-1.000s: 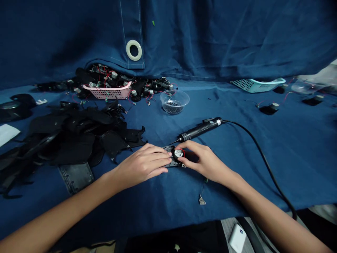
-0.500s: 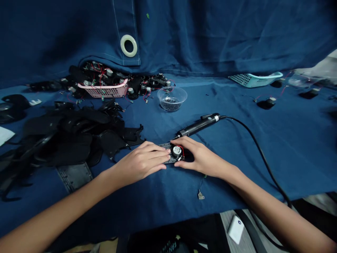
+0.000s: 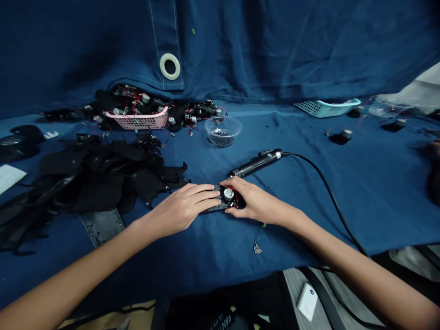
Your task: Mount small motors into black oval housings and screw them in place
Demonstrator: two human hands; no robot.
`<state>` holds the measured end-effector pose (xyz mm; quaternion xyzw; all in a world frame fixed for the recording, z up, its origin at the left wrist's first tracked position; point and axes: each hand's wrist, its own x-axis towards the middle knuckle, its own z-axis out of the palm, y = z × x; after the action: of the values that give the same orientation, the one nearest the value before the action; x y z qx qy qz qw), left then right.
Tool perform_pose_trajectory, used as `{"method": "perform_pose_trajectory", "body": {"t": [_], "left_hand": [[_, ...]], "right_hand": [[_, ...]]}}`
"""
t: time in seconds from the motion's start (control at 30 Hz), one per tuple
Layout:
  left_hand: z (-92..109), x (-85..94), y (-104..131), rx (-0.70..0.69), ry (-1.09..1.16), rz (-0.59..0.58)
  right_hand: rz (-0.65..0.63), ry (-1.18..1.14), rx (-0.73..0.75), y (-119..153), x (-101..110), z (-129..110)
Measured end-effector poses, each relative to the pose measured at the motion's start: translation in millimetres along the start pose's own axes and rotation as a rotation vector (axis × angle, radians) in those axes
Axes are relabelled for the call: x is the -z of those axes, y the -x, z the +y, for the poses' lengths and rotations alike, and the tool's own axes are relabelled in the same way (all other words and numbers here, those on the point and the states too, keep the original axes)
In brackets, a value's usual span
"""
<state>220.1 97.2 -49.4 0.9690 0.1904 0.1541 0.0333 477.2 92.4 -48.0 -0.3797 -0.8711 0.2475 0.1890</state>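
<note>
A small black plastic panel (image 3: 216, 207) lies between my two hands at the middle of the table. On it sits a small round motor (image 3: 228, 194) with a silvery-white face and red wires. My left hand (image 3: 184, 206) grips the panel's left part, its fingers laid across the top and the thumb hidden. From the right, my right hand (image 3: 252, 199) closes index finger and thumb around the motor end of the panel. Just behind the right hand rests a black electric screwdriver (image 3: 256, 164), its tip near the panel's far edge.
A clear bowl (image 3: 223, 130) holds tiny dark pieces. Black plastic parts (image 3: 92, 172) are heaped at left. Wired motor parts fill a pink basket (image 3: 139, 121); a turquoise basket (image 3: 326, 108) stands far right. The screwdriver's cable (image 3: 325, 181) curves rightward. A small metal piece (image 3: 257, 248) lies nearer me.
The view has shifted slightly. Both hands keep their hold on the panel, and the left fingers have moved a little over it. A dark shape has come in at the right edge.
</note>
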Motion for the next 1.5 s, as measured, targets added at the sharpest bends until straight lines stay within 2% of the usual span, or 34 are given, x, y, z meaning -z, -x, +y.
{"method": "perform_pose_trajectory", "body": {"t": [0.13,0.3,0.4,0.5,0.57,0.8,0.93,1.0,1.1,1.17,1.27,1.33,1.5], "left_hand": [[2,0.6,0,-0.008,0.000,0.016],[2,-1.1,0,-0.012,-0.008,0.029],[1,-2.3,0,-0.014,-0.004,0.029],[1,-3.2,0,-0.013,-0.004,0.033],[1,-3.7,0,-0.009,-0.010,0.034],[3,-1.8,1,0.008,0.002,0.033],[4,-1.1,0,0.012,0.009,0.032],[3,-1.9,0,0.015,0.011,0.034],[3,-3.6,0,0.011,0.006,0.036],[2,-4.4,1,0.005,-0.005,0.042],[3,-4.8,1,-0.005,-0.025,0.067],[4,-4.7,0,-0.013,-0.024,0.077],[5,-4.9,0,-0.025,-0.006,0.079]], "right_hand": [[-0.041,-0.019,-0.037,2,5,-3],[-0.087,-0.049,-0.113,7,27,-13],[-0.031,-0.051,-0.168,9,32,-19],[0.047,-0.068,-0.247,8,30,-22],[0.052,-0.083,-0.259,4,28,-24],[0.163,0.031,-0.155,-12,33,-21],[0.042,0.112,-0.126,-12,32,-11],[0.026,0.121,-0.131,-7,31,-10],[0.136,0.205,-0.113,1,31,-16],[0.173,0.245,-0.047,3,29,-22],[0.067,0.196,0.059,-1,24,-26],[0.012,0.143,0.062,-6,18,-23],[0.034,0.017,0.051,-9,7,-7]]}}
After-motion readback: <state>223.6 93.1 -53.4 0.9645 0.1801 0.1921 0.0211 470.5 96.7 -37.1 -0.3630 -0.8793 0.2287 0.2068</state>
